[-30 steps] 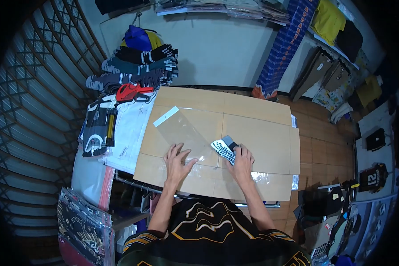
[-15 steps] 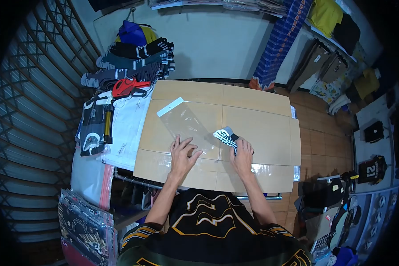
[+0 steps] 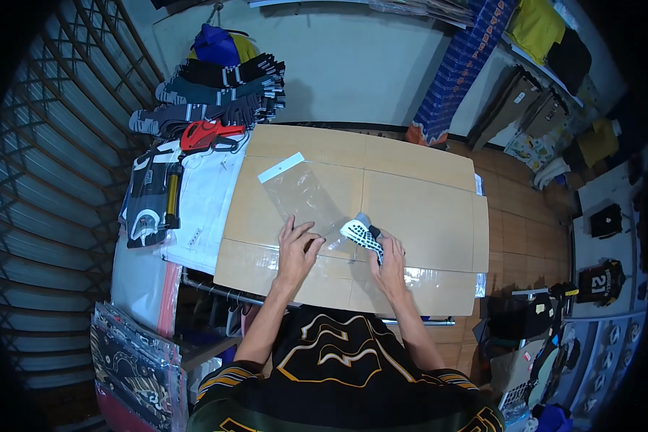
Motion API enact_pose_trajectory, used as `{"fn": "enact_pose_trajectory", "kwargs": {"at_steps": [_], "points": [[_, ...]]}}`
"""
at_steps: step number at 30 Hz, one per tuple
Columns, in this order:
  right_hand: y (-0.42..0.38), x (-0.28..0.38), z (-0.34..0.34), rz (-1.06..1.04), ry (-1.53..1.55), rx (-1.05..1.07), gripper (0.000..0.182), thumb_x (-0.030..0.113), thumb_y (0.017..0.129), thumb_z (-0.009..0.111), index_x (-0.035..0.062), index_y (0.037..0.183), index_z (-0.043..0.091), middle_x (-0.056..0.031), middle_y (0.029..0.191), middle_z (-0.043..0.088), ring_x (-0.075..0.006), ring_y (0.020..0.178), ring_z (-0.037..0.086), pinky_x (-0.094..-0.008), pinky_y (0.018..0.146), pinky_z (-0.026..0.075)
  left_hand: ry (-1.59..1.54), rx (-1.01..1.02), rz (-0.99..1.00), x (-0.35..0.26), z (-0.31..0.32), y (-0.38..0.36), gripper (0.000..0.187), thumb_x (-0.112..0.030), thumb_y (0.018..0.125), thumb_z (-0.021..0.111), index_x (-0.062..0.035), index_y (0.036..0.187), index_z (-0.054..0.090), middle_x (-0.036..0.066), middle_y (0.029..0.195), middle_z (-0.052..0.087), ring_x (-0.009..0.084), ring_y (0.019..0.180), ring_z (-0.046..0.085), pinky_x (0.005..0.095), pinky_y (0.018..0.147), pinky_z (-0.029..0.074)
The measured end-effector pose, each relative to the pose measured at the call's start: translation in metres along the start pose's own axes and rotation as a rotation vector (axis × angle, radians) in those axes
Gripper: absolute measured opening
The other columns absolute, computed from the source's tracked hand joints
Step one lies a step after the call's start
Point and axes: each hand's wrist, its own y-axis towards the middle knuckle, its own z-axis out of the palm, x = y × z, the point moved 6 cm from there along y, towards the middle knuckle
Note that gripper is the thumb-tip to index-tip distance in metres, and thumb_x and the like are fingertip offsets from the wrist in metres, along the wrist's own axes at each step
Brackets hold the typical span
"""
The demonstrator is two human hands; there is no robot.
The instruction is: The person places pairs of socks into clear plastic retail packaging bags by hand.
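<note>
A clear plastic bag (image 3: 306,196) with a white header strip lies slanted on the cardboard. My left hand (image 3: 296,253) rests at its lower end, with curled fingers and the thumb close to the forefinger, pinching the bag's edge. My right hand (image 3: 389,263) grips a folded grip sock (image 3: 360,234), white with black dots on its sole and grey and black parts. The dotted end of the sock points towards the bag's lower end. My right palm and fingers hide its near part.
Under both hands is a flat cardboard sheet (image 3: 425,216). To its left are a red-handled tape dispenser (image 3: 207,136), a packed dark garment (image 3: 148,194) and stacked socks (image 3: 216,97). A metal rail (image 3: 425,321) runs below the front edge. Packaged garments (image 3: 137,367) stand at lower left.
My right hand has moved slightly left with the sock, turning more of its dotted sole into view. My left thumb and forefinger have come closer together at the bag. The view has shifted a little.
</note>
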Motion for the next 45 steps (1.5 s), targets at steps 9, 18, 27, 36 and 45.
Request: {"fn": "enact_pose_trajectory", "kwargs": {"at_steps": [9,18,27,36,45], "points": [[-0.011,0.029,0.011,-0.210,0.046,0.133,0.032,0.007,0.080,0.072,0.0012,0.108,0.059,-0.0210,0.131,0.062,-0.0390,0.118,0.059,-0.0518,0.105,0.041,-0.036,-0.033,-0.018,-0.002,-0.002,0.003,0.010,-0.015,0.086,0.079,-0.0070,0.093,0.080,0.011,0.127,0.069,0.0343,0.132,0.053,0.0487,0.111,0.037],[-0.014,0.035,0.019,-0.230,-0.065,0.204,0.033,0.016,0.081,0.076,0.0045,0.109,0.064,-0.0198,0.134,0.060,-0.0365,0.123,0.056,-0.0523,0.109,0.038,-0.094,-0.038,-0.035,-0.005,-0.007,0.003,0.010,-0.016,0.086,0.079,-0.0080,0.093,0.081,0.009,0.124,0.070,0.0324,0.130,0.054,0.0471,0.111,0.037],[-0.006,0.038,0.015,-0.192,-0.149,0.288,0.050,0.012,0.080,0.076,0.0167,0.128,0.069,-0.0205,0.141,0.055,-0.0376,0.127,0.054,-0.0509,0.108,0.039,-0.130,-0.080,-0.051,-0.003,-0.008,0.002,0.010,-0.016,0.085,0.079,-0.0094,0.091,0.083,0.008,0.121,0.071,0.0307,0.127,0.055,0.0463,0.110,0.037],[0.001,0.037,0.011,-0.276,-0.183,0.318,0.045,0.011,0.081,0.076,0.0152,0.126,0.069,-0.0168,0.141,0.055,-0.0334,0.127,0.054,-0.0515,0.108,0.037,-0.072,-0.069,0.003,-0.005,-0.008,0.002,0.013,-0.018,0.082,0.082,-0.0085,0.092,0.083,0.006,0.119,0.072,0.0301,0.125,0.056,0.0475,0.110,0.036],[0.012,0.049,0.007,-0.363,-0.174,0.353,0.046,0.009,0.081,0.075,0.0151,0.126,0.068,-0.0171,0.142,0.055,-0.0336,0.127,0.054,-0.0531,0.110,0.037,-0.036,-0.044,0.028,0.000,-0.003,0.001,0.011,-0.018,0.083,0.080,-0.0093,0.091,0.080,0.005,0.114,0.073,0.0259,0.119,0.060,0.0471,0.108,0.035]]}}
